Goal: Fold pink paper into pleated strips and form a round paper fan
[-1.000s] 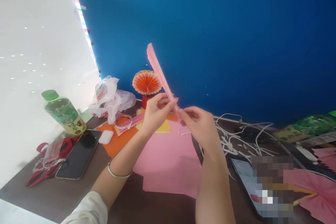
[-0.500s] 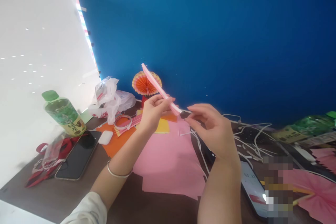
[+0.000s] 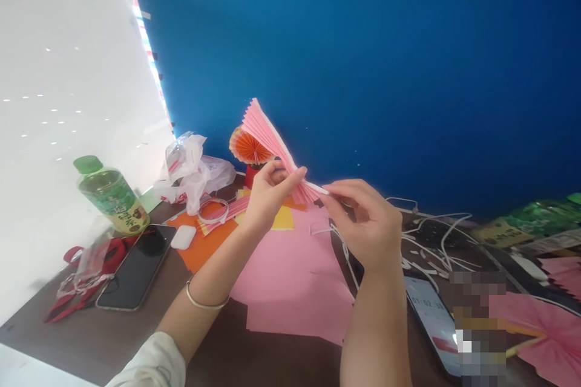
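A pink pleated paper fan (image 3: 267, 133) with a white strip along its edge is held up in front of me, partly spread at its upper end. My left hand (image 3: 275, 193) pinches its middle between thumb and fingers. My right hand (image 3: 363, 211) pinches the lower tip of the white edge. Below both hands, a sheet of pink paper (image 3: 290, 284) lies on the dark table (image 3: 218, 351). Behind the fan, an orange paper rosette (image 3: 249, 146) on a red base is partly hidden.
To the left are a green-capped bottle (image 3: 111, 196), a black phone (image 3: 136, 269), a white case (image 3: 183, 237), red straps (image 3: 109, 260) and a plastic bag (image 3: 186, 163). On the right lie white cables (image 3: 445, 236), a lit phone (image 3: 431, 320) and another pink pleated paper (image 3: 549, 338).
The folded pink strip has spread into a fan. My right hand, earlier apart from its lower end, now grips that end. My left hand stays at its middle.
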`<state>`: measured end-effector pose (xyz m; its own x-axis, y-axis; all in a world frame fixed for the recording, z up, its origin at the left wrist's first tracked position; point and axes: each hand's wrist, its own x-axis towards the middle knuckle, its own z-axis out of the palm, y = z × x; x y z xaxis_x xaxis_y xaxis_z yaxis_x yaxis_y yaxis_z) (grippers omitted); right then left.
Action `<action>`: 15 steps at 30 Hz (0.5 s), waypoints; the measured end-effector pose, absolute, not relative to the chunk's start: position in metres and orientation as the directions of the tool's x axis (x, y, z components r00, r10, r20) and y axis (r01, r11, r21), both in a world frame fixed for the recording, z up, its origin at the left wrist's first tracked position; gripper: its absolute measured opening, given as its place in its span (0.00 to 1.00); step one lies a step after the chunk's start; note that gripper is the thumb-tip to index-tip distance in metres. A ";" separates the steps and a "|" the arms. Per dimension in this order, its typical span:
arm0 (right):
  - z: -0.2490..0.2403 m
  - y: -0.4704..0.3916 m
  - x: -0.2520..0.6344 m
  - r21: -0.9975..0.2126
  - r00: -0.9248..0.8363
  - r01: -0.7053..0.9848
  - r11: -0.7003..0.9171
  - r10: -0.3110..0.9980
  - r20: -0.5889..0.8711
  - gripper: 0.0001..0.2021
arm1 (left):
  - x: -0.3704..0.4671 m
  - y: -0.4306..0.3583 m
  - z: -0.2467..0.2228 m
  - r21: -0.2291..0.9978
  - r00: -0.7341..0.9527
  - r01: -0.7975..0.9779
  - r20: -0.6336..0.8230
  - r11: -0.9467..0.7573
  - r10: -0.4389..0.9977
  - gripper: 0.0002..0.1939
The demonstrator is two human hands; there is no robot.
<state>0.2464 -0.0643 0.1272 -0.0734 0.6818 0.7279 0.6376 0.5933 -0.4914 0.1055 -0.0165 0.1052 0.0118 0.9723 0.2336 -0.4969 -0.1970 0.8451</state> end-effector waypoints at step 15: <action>0.121 -0.060 0.251 -0.457 -0.040 0.708 0.539 0.676 0.735 0.10 | 0.103 -0.020 0.109 0.846 0.048 -0.458 0.330 -0.273 0.943 0.17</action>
<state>0.2505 -0.0599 0.1210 -0.0401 0.6764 0.7355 0.7079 0.5387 -0.4568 0.1032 -0.0203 0.1094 0.0480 0.9426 0.3304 -0.4576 -0.2733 0.8461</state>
